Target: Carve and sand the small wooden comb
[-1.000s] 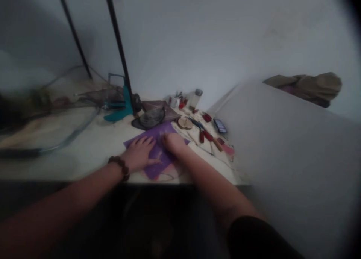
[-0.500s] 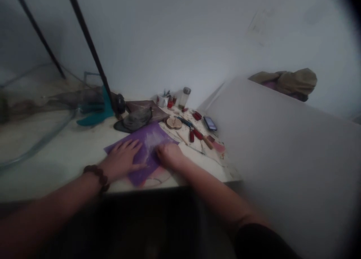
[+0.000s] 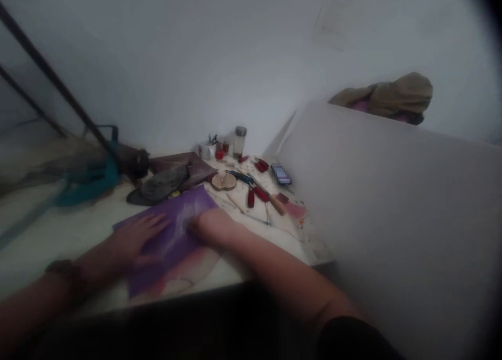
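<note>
A purple sheet (image 3: 172, 208) with whitish smears across its middle lies flat on the pale worktable (image 3: 43, 240). My left hand (image 3: 137, 240) rests on the sheet's left part with its fingers spread. On the right part, my right hand (image 3: 212, 227) is closed and pressed down at the edge of the smears. Whatever its fingers hold, if anything, is hidden. Reddish stains (image 3: 188, 266) show beside the sheet's lower right edge.
A grey cap (image 3: 164, 182) lies behind the sheet, near a teal tool (image 3: 90, 185). Red-handled pliers (image 3: 257, 195), a wooden slice (image 3: 224, 181), a jar (image 3: 239, 142) and a phone (image 3: 282, 175) are to the right. A white panel (image 3: 384, 208) borders the table's right side.
The camera view has turned, so the table and its things appear further left and lower. Both hands remain on the purple sheet, the left spread and the right closed.
</note>
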The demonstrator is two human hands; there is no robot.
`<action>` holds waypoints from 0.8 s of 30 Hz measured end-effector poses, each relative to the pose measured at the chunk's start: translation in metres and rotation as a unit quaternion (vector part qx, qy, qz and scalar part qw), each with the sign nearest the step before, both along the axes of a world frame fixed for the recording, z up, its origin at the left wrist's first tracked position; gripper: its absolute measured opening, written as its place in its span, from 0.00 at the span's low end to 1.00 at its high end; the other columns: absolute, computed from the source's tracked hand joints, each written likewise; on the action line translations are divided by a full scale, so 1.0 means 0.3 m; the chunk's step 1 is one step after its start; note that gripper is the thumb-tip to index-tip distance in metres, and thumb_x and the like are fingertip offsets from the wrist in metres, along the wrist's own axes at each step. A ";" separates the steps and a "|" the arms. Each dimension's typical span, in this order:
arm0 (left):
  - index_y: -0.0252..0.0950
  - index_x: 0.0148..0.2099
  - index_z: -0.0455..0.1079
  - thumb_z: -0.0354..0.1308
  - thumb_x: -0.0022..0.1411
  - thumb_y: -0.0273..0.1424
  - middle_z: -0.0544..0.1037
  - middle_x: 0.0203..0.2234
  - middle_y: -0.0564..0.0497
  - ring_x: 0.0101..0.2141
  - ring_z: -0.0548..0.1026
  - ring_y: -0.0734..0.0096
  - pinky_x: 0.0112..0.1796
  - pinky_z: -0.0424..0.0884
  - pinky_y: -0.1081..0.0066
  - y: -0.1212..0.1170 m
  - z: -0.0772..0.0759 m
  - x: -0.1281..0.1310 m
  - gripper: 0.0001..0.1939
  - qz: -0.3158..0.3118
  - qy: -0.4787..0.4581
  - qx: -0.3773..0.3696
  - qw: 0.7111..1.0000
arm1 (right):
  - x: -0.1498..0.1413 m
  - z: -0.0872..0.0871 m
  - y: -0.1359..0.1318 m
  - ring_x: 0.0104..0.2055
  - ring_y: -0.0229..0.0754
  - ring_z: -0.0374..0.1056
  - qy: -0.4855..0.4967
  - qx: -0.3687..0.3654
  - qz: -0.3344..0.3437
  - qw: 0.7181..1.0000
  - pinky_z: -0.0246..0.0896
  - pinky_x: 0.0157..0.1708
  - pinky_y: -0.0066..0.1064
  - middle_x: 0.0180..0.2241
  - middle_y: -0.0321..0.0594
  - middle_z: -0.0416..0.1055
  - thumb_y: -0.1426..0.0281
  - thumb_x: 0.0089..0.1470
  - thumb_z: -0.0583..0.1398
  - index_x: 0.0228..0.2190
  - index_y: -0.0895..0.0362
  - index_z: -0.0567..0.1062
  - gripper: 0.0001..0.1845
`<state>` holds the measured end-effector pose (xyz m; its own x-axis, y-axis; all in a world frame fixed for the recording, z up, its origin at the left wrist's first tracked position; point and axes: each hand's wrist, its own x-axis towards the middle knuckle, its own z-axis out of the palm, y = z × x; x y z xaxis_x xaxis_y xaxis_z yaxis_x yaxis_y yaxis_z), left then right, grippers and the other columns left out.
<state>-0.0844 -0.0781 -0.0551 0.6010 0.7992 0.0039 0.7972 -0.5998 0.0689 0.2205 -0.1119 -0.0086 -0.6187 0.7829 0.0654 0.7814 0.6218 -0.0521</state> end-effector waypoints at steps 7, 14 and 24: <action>0.44 0.78 0.69 0.52 0.70 0.53 0.67 0.77 0.47 0.76 0.65 0.49 0.74 0.59 0.54 0.007 0.038 0.064 0.40 0.053 -0.007 -0.009 0.999 | 0.042 -0.006 -0.012 0.39 0.45 0.79 0.039 0.018 0.042 0.998 0.60 0.32 0.31 0.42 0.44 0.87 0.61 0.78 0.55 0.43 0.56 0.86 0.22; 0.49 0.78 0.69 0.59 0.60 0.58 0.66 0.78 0.48 0.77 0.63 0.41 0.73 0.61 0.49 -0.046 -0.005 0.141 0.48 0.074 0.060 0.043 0.995 | 0.059 0.022 -0.023 0.38 0.45 0.79 0.026 0.017 0.049 0.998 0.63 0.32 0.31 0.43 0.41 0.87 0.63 0.77 0.54 0.45 0.54 0.86 0.20; 0.41 0.80 0.67 0.59 0.63 0.58 0.61 0.79 0.41 0.77 0.61 0.38 0.75 0.56 0.47 -0.041 -0.034 0.108 0.49 0.046 0.044 0.057 0.996 | 0.064 0.041 -0.055 0.39 0.49 0.79 0.002 0.010 0.065 0.998 0.70 0.35 0.34 0.41 0.45 0.85 0.73 0.71 0.59 0.46 0.58 0.83 0.11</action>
